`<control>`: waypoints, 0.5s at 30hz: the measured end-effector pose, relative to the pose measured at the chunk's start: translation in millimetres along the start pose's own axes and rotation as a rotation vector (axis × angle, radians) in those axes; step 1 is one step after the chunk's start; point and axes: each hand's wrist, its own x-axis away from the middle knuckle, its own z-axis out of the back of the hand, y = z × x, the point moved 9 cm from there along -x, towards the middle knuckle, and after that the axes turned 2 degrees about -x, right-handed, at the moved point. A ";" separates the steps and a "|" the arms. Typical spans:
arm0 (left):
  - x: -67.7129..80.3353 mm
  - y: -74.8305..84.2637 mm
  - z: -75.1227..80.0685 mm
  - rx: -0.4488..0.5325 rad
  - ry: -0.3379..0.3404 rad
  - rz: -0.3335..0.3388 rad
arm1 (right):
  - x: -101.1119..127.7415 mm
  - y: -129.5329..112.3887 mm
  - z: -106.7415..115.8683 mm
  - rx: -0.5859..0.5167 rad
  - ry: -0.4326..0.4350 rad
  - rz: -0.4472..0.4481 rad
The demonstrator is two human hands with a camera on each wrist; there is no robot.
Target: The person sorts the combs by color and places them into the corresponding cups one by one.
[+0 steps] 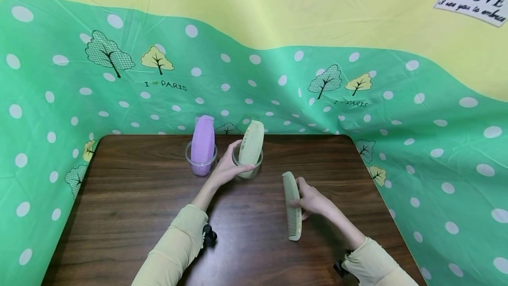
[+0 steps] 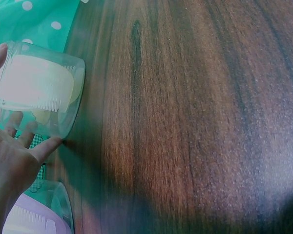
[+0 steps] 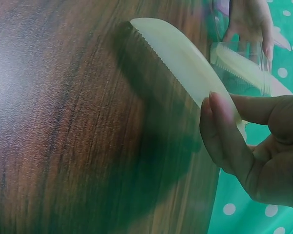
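A clear plastic cup [image 1: 258,167] stands near the table's back edge with a pale green comb [image 1: 254,138] upright and slightly tilted in it. My left hand [image 1: 227,167] holds this cup from its left side, thumb across the front; the left wrist view shows the hand [image 2: 12,158] around the cup wall [image 2: 71,122]. To the right and nearer, my right hand [image 1: 314,200] pinches another pale green comb [image 1: 292,220] by its spine. In the right wrist view, this comb [image 3: 178,48] is above the table, teeth facing away from the palm.
Left of the held cup stands a second clear cup [image 1: 215,158] with a purple comb [image 1: 203,138] in it. The brown wooden table [image 1: 131,215] is bordered by a green and yellow polka-dot cloth [image 1: 246,72] at the back and sides.
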 end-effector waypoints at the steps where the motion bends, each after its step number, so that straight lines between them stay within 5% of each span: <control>1: 0.0 0.1 -0.1 -0.001 0.000 0.001 | -0.2 -1.0 0.7 -0.006 0.002 0.008; 15: 0.8 0.6 1.1 -0.004 0.003 -0.004 | -3.3 -21.0 22.6 -0.074 0.103 0.152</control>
